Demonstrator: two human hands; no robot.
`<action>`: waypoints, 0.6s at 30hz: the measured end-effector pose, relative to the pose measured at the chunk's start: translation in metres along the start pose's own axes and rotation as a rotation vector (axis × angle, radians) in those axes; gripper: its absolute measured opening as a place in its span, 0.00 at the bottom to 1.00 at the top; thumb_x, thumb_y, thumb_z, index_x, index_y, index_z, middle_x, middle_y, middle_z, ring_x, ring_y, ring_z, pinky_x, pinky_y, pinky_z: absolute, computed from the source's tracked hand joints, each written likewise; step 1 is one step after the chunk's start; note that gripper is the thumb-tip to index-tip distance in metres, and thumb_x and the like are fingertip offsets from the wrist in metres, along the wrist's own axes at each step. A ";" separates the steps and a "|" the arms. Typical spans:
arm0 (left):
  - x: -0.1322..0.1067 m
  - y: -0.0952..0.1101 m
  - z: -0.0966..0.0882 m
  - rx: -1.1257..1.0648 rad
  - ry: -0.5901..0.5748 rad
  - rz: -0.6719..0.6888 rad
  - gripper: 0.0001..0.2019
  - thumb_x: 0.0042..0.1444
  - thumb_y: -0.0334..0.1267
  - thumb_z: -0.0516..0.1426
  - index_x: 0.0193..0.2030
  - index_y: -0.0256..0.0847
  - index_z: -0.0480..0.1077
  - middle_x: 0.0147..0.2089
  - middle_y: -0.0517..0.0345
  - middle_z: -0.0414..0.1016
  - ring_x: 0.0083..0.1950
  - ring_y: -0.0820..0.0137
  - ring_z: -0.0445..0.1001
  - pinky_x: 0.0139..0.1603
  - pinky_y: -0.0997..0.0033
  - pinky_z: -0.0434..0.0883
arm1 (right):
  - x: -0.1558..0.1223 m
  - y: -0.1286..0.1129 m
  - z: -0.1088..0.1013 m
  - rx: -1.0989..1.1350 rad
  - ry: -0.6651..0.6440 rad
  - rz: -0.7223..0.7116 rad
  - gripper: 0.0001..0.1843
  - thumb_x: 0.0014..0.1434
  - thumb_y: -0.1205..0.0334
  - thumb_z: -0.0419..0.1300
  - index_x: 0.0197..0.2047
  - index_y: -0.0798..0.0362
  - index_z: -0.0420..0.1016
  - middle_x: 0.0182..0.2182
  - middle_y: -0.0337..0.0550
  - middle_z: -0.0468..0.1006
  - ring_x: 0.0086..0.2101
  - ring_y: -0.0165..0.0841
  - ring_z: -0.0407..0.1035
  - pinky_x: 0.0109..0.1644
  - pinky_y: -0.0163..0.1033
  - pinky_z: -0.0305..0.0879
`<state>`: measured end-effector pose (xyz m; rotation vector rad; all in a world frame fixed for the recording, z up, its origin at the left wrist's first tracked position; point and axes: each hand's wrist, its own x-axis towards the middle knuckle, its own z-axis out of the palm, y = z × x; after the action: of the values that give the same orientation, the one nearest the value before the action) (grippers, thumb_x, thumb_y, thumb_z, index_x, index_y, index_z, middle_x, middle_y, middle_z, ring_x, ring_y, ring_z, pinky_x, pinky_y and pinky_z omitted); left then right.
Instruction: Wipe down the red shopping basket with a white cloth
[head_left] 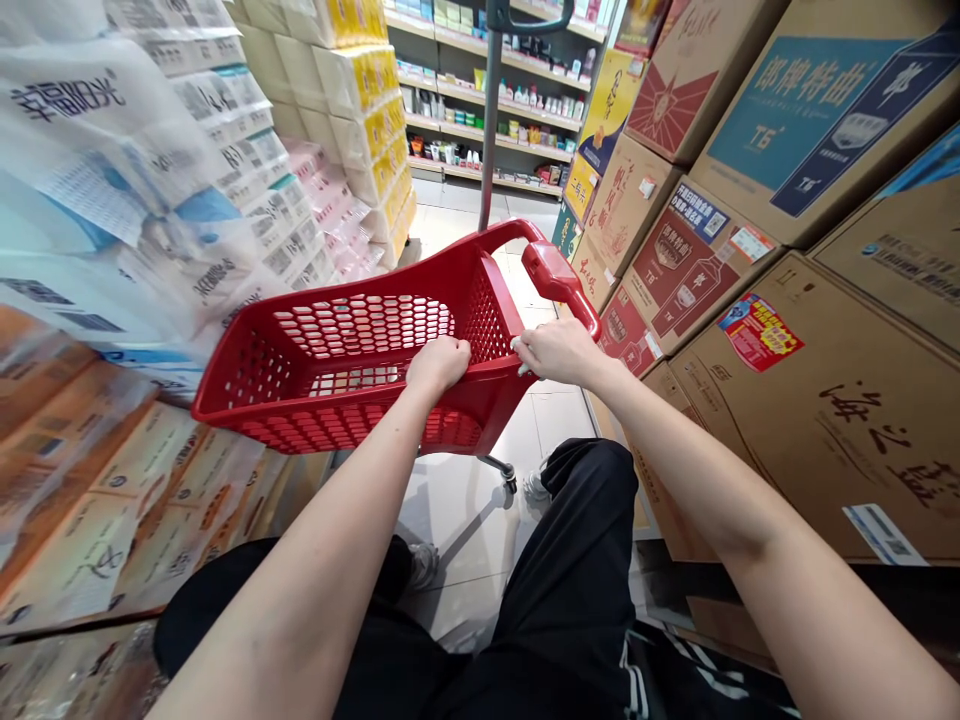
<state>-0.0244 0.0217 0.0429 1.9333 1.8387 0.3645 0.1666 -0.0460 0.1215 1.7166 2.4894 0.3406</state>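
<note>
Apparently 2 hands (440, 365) (559, 352) round cart rim (352, 391)

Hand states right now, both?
Left hand: closed, gripping the red cart's near rim.
Right hand: closed on the same rim, nearer the handle.

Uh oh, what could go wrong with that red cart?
One end of the red cart sits close to the wrapped packs, so swinging it might bump them. A wheel is near a shoe, so it could roll onto it. The right hand, on the cart, might scrape the cardboard boxes during a turn.
</note>
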 end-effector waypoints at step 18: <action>-0.003 0.003 -0.003 0.004 -0.003 0.010 0.24 0.59 0.44 0.44 0.45 0.36 0.77 0.51 0.42 0.78 0.51 0.56 0.75 0.50 0.64 0.69 | -0.005 0.021 0.008 0.000 0.066 0.169 0.27 0.67 0.51 0.42 0.36 0.55 0.80 0.34 0.50 0.81 0.35 0.38 0.74 0.35 0.38 0.54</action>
<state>-0.0240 0.0189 0.0475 1.9458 1.8295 0.3606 0.1893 -0.0427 0.1188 1.9520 2.3927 0.4172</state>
